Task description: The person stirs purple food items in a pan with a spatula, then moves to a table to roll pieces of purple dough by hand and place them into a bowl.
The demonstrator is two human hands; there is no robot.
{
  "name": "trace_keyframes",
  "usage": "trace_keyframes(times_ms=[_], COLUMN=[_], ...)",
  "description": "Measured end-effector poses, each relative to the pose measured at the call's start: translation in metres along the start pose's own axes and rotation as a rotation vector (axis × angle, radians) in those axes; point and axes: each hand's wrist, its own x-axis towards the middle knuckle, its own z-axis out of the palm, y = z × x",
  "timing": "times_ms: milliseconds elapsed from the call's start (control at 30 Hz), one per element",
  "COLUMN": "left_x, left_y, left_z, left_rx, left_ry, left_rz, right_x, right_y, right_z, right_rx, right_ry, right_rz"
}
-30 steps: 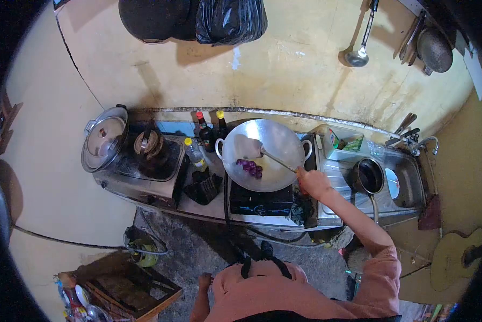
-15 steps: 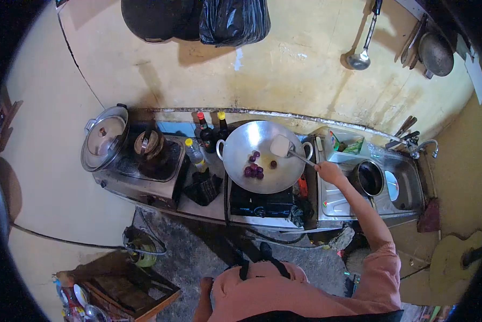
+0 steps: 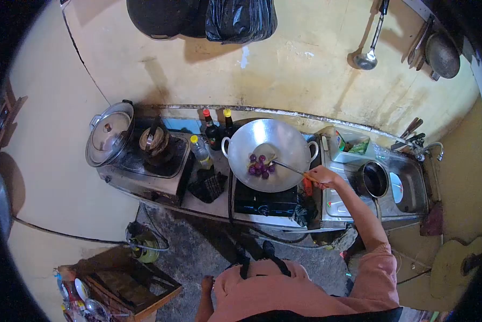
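Observation:
My right hand point(image 3: 322, 176) is closed around the handle of a spatula point(image 3: 290, 168), to the right of a wide two-handled metal wok point(image 3: 284, 134). The spatula's blade rests low in the wok, partly hidden among several round purple pieces point(image 3: 261, 167) that look like shallots. A little oil or liquid seems to glisten under them. Beneath the wok stands a black gas stove point(image 3: 265, 201). My left hand point(image 3: 207, 283) hangs low beside my body, away from the counter, and its fingers are too small and dark to make out.
Left of the wok stand sauce bottles point(image 3: 212, 131), a yellow-capped bottle point(image 3: 201, 152) and a dark cloth point(image 3: 207, 185). Further left are a second stove point(image 3: 171, 190) and a lidded pot point(image 3: 111, 137). On the right, a saucepan point(image 3: 374, 180) and a white box point(image 3: 353, 155) sit by the sink point(image 3: 413, 193).
My right hand has moved slightly down, sweeping the spatula blade down and left into the purple pieces. They now lie closer together. The whole view has shifted a little.

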Motion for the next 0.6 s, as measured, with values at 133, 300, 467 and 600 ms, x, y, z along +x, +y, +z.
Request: trace_keyframes(times_ms=[133,300,467,600], left_x=[-0.001,0.018,0.018,0.019], left_y=[0.019,-0.012,0.001,0.018], left_z=[-0.009,0.023,0.001,-0.011], left_rx=[-0.306,-0.284,-0.103,-0.339], left_ry=[-0.02,0.0,-0.129,-0.088], left_rz=[-0.295,-0.356,-0.116,-0.178], right_x=[-0.016,-0.023,0.005,0.014], right_y=[-0.016,-0.021,-0.02,-0.031], right_z=[-0.003,-0.005,0.003,0.007], right_rx=[-0.086,-0.184,-0.286,-0.299], right_ry=[0.077,0.11,0.13,0.11], right_rz=[-0.015,-0.128,-0.199,-0.126])
